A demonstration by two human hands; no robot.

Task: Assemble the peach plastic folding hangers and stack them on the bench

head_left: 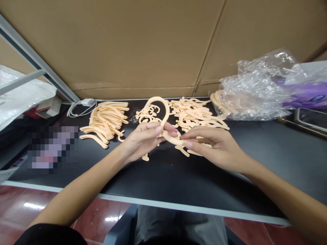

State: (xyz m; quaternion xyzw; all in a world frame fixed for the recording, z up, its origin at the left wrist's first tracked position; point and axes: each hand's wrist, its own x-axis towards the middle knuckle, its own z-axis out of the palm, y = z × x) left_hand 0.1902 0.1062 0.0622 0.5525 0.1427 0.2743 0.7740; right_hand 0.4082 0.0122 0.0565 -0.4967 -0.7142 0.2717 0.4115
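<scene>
Black tabletop (158, 180), left to right: stacked peach strips (106, 119); left hand (141, 141), grip pinching a bent peach strip (168, 114) held mid-tabletop; right hand (214, 146), grip pinching its near end; loose pile (196, 114); clear bag (255, 92). The bent strip looks light, springy and thin, best held at its ends.

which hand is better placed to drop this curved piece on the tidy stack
Left, probably. The left hand pinches the curved piece, and the tidy stack lies on its side; the right hand would have to cross over.
</scene>
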